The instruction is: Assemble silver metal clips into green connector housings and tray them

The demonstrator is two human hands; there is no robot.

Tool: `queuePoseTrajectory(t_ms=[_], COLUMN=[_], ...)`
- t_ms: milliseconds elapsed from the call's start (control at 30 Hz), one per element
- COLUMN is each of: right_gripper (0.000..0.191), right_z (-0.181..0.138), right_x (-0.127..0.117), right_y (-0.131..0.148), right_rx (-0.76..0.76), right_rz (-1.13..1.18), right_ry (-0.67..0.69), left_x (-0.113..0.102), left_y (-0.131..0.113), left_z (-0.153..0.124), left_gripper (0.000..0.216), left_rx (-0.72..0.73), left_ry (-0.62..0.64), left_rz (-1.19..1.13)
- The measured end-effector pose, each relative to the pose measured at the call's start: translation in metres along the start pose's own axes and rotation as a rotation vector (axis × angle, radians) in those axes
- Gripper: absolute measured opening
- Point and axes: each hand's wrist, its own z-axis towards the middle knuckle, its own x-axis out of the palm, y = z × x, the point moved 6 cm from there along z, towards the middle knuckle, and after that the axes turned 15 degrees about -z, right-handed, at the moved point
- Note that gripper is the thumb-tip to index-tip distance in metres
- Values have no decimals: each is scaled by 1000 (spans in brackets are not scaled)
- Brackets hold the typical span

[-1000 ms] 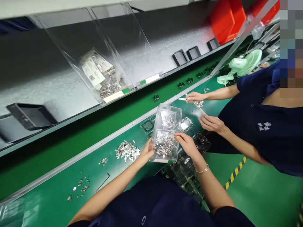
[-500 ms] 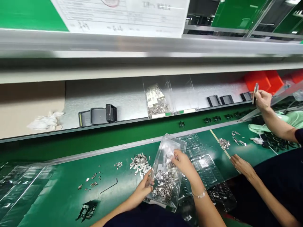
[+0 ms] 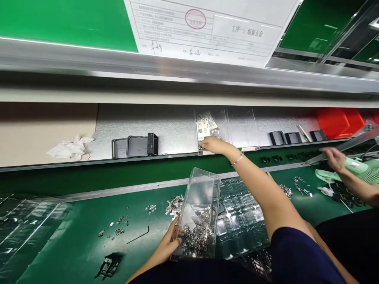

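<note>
My left hand (image 3: 171, 240) grips the left side of a clear plastic bin (image 3: 204, 176), tilted close to my body. Small shiny metal parts (image 3: 197, 238) fill its lower end, with a pale slip or bag among them. My right hand (image 3: 214, 144) is stretched out to another clear bin (image 3: 196, 118) on the shelf, its fingers curled at the front. That bin contains a labelled bag (image 3: 204, 124) and small metal parts. What the right fingertips hold, if anything, is hidden. A pile of metal pieces (image 3: 174, 205) lies left of the near bin.
A hex key (image 3: 138, 235), a black bracket-like part (image 3: 109, 266) and small hardware clusters lie on the green bench. Clear blister trays (image 3: 239, 211) lie right of the near bin. Black trays (image 3: 137, 146) stand on the shelf. At right is a co-worker's hand (image 3: 334, 158) near a green fan (image 3: 370, 165).
My right hand has left the near bin and moved up to the shelf bin. The near bin has shifted slightly left in my left hand. The co-worker's raised hand has dropped, its slim object gone from it.
</note>
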Motion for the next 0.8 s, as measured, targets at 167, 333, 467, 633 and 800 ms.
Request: queuePoseTrajectory(t_ms=[167,333,467,633,800], right_gripper=[21,26,10,15,22], right_z=[42,36,36,32,39], right_x=[17,25,27,24,28], right_y=[-13,-12,-2,3,-3], right_rx=[51,-97,-203,-189,-113], right_rz=[-81,-66,-21,106,226], right_ry=[57,185,283,258,208], left_x=[-7,-10,-4,-9,-16], left_y=[-10,-11,-15,-15,-12], left_z=[0,2,3,1,-1], left_gripper=[86,81,80,80,85], left_rx=[19,22,9,-26,-82], left_ry=[-26,-74,-52,-72,-91], left_rz=[24,-29,-26,43,102])
